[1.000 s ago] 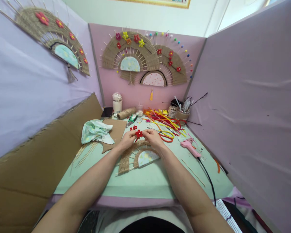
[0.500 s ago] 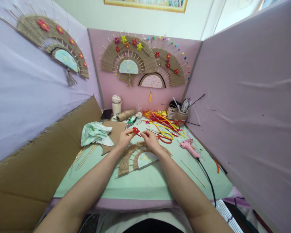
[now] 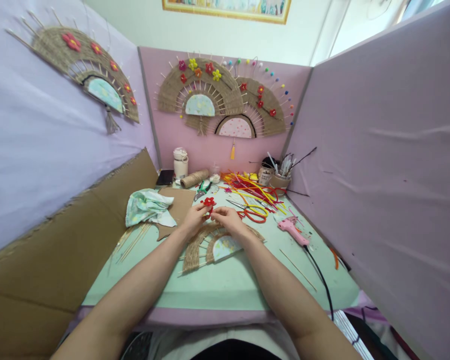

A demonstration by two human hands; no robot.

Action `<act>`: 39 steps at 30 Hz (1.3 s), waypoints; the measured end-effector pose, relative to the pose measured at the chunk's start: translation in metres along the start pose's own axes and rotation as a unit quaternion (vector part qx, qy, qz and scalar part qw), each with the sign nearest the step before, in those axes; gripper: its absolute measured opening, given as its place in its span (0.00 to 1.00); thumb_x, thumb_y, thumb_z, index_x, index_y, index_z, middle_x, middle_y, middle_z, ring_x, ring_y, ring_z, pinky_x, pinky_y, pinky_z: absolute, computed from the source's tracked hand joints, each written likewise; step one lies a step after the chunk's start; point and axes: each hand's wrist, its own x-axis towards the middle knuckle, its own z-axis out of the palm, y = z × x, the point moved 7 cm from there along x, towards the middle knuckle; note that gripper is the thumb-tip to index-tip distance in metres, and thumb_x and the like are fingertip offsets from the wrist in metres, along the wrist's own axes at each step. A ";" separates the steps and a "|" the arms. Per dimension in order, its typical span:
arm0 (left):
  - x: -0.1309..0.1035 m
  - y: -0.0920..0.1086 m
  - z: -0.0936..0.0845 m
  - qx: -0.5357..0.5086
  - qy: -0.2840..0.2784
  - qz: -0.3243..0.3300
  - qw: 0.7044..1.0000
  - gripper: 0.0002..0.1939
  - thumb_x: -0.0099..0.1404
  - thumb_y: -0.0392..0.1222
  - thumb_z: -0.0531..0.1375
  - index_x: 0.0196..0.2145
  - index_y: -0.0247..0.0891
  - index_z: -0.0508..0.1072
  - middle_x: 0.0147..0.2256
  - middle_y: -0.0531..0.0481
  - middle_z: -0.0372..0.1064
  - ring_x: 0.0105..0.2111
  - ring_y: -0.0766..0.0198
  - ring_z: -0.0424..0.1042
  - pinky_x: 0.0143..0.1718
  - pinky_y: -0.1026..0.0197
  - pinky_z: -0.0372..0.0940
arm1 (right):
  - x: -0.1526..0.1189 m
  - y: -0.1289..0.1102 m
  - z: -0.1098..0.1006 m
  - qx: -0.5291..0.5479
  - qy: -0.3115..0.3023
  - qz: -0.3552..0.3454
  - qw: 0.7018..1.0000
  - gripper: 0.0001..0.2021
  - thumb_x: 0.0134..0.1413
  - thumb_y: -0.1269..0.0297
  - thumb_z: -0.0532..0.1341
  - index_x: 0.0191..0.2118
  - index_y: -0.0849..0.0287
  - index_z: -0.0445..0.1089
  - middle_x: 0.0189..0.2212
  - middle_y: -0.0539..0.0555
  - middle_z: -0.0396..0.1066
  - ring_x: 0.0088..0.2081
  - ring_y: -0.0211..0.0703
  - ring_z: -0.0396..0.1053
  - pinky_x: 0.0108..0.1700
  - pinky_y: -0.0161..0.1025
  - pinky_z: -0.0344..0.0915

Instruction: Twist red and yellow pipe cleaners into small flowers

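A small red flower (image 3: 209, 201) is pinched in the fingers of my left hand (image 3: 195, 218), above the middle of the table. My right hand (image 3: 228, 218) is closed at the flower's lower side, its fingertips on a short red piece that hangs from it. Below both hands lies a twine-wrapped fan (image 3: 195, 255) with a pale patterned half-circle, partly covered by my right hand and forearm. Scissors (image 3: 253, 211) with red and yellow handles lie just right of my right hand.
A pink glue gun (image 3: 293, 231) with a black cord lies at the right. Colourful pipe cleaners (image 3: 251, 187), green-handled pliers (image 3: 203, 190) and a twine roll (image 3: 195, 178) are behind. Crumpled cloth (image 3: 148, 206) and thin sticks (image 3: 135, 242) lie left. Finished fans (image 3: 168, 90) hang on the walls.
My right hand has moved left, up to the flower and my left hand. The red piece that pointed right now hangs down between the fingers. The view has shifted slightly.
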 end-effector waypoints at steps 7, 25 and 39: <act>-0.005 -0.002 0.002 -0.053 0.005 -0.040 0.998 0.16 0.49 0.47 0.67 0.35 0.36 0.76 0.43 0.43 0.71 0.37 0.65 0.68 0.34 0.64 0.62 | 0.006 0.013 -0.004 0.021 0.031 0.023 0.999 0.14 0.42 0.52 0.62 0.27 0.60 0.70 0.20 0.48 0.66 0.20 0.31 0.56 0.23 0.31 0.52; -0.008 0.017 0.008 0.109 0.006 0.079 0.991 0.31 0.46 0.39 0.67 0.48 0.40 0.62 0.40 0.48 0.65 0.40 0.64 0.68 0.45 0.58 0.62 | -0.006 -0.023 -0.014 -0.358 0.123 -0.184 0.907 0.04 0.49 0.68 0.56 0.30 0.59 0.68 0.28 0.51 0.70 0.32 0.39 0.64 0.37 0.36 0.58; 0.004 0.009 -0.022 0.022 0.120 0.014 0.992 0.19 0.51 0.37 0.65 0.40 0.35 0.65 0.30 0.49 0.70 0.29 0.68 0.72 0.38 0.60 0.67 | -0.011 -0.043 -0.123 -0.312 0.390 -0.150 0.853 0.10 0.51 0.66 0.53 0.37 0.64 0.69 0.35 0.58 0.70 0.35 0.42 0.65 0.40 0.38 0.61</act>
